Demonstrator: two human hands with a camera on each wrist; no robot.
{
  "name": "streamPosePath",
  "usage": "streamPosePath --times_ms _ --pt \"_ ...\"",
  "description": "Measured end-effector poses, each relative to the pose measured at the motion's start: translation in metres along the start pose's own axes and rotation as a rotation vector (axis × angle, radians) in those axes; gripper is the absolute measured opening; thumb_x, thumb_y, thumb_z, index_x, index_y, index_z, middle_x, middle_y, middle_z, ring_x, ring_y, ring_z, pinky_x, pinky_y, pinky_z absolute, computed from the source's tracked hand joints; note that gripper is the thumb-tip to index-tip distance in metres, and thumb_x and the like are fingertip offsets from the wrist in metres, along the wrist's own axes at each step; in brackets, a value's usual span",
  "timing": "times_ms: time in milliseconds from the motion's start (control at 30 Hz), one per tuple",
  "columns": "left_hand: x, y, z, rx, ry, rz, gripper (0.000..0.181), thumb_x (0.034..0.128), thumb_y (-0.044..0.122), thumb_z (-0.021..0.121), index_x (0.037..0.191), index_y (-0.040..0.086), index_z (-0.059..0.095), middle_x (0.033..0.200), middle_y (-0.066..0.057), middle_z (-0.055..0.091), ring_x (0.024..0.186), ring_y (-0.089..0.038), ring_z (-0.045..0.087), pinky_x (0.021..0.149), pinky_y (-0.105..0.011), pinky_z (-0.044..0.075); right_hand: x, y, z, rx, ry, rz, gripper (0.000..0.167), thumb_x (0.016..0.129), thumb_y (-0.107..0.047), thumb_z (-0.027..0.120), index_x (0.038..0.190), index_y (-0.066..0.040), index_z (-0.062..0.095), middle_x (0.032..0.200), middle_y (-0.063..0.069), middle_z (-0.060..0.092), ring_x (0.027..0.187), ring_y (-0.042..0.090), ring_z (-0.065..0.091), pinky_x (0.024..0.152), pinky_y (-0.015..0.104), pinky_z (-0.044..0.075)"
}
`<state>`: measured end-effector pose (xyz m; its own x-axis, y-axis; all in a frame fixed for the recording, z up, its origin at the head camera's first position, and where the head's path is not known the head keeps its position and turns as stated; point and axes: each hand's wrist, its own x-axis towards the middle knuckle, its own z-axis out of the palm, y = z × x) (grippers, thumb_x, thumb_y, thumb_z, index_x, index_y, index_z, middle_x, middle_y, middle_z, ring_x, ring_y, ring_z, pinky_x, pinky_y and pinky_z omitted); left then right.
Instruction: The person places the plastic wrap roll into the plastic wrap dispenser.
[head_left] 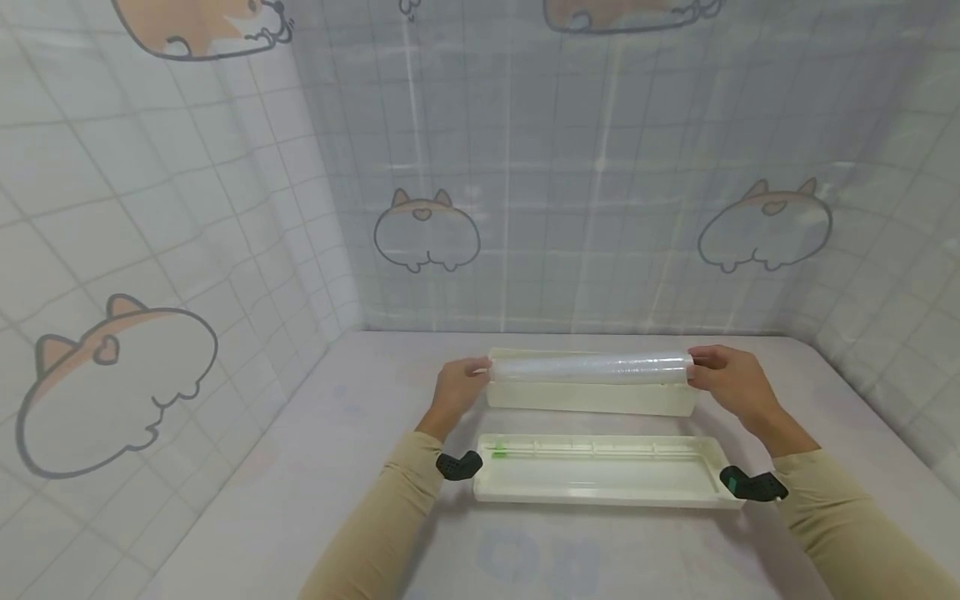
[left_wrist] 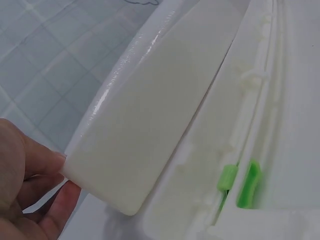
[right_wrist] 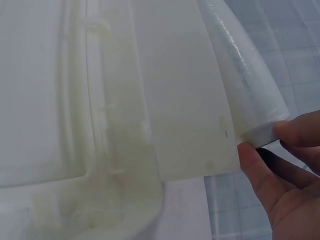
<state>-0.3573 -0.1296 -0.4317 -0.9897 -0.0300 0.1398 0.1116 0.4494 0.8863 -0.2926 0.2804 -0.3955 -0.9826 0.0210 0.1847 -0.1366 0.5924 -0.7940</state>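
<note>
A clear plastic film roll lies lengthwise over a long cream box. My left hand pinches the roll's left end, and in the left wrist view the fingers of that hand meet at the corner beside the box wall. At the other end, my right hand grips the roll's white core; the right wrist view shows thumb and fingers of the hand around the end of the roll. The roll's underside is hidden by the box wall.
A shallow cream lid with a green slider lies nearer me, just in front of the box and between my wrists. White table surface surrounds both. Grid-patterned curtains with animal drawings stand at the back and sides.
</note>
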Motion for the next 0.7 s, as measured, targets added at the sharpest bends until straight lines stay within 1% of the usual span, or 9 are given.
streamPosePath --times_ms 133,267,467,633,700 --pt "-0.0026 0.0004 -0.0019 0.006 0.004 -0.008 0.031 0.0929 0.012 0.064 0.122 0.004 0.072 0.128 -0.014 0.066 0.125 -0.032 0.057 0.098 -0.048 0.050 0.0008 -0.0004 0.0009 -0.024 0.007 0.008 0.050 0.102 -0.017 0.058 0.142 0.010 0.046 0.136 0.034 0.053 0.112 0.046 0.062 0.096 0.061 0.047" --pt "-0.0046 0.0016 -0.0025 -0.003 -0.011 -0.015 0.032 0.0934 0.013 0.064 0.123 0.004 0.071 0.129 -0.014 0.066 0.128 -0.033 0.054 0.101 -0.050 0.047 0.0002 -0.0014 0.0003 -0.032 0.014 -0.002 0.049 0.102 -0.016 0.057 0.141 0.010 0.046 0.135 0.035 0.053 0.113 0.048 0.062 0.095 0.063 0.047" --pt "-0.0050 0.0002 -0.0028 -0.002 -0.015 -0.005 0.032 0.0934 0.014 0.064 0.123 0.005 0.072 0.128 -0.014 0.066 0.128 -0.032 0.054 0.101 -0.050 0.047 0.0010 -0.0017 0.0011 -0.031 0.015 0.017 0.048 0.102 -0.016 0.056 0.141 0.010 0.046 0.135 0.035 0.053 0.112 0.048 0.062 0.095 0.065 0.045" --pt "-0.0034 -0.0023 -0.0031 -0.020 -0.019 -0.018 0.031 0.0938 0.015 0.065 0.123 0.005 0.072 0.129 -0.014 0.066 0.127 -0.032 0.055 0.101 -0.049 0.047 0.0024 -0.0020 0.0030 -0.021 0.016 0.038 0.047 0.101 -0.014 0.054 0.142 0.009 0.045 0.136 0.035 0.052 0.113 0.049 0.061 0.097 0.066 0.044" --pt "-0.0030 -0.0025 -0.0038 -0.012 -0.026 -0.020 0.032 0.0940 0.015 0.064 0.123 0.005 0.071 0.129 -0.014 0.066 0.126 -0.032 0.056 0.101 -0.049 0.047 0.0029 -0.0026 0.0034 -0.016 0.013 0.040 0.048 0.101 -0.014 0.053 0.142 0.009 0.044 0.137 0.035 0.052 0.113 0.049 0.061 0.097 0.066 0.044"
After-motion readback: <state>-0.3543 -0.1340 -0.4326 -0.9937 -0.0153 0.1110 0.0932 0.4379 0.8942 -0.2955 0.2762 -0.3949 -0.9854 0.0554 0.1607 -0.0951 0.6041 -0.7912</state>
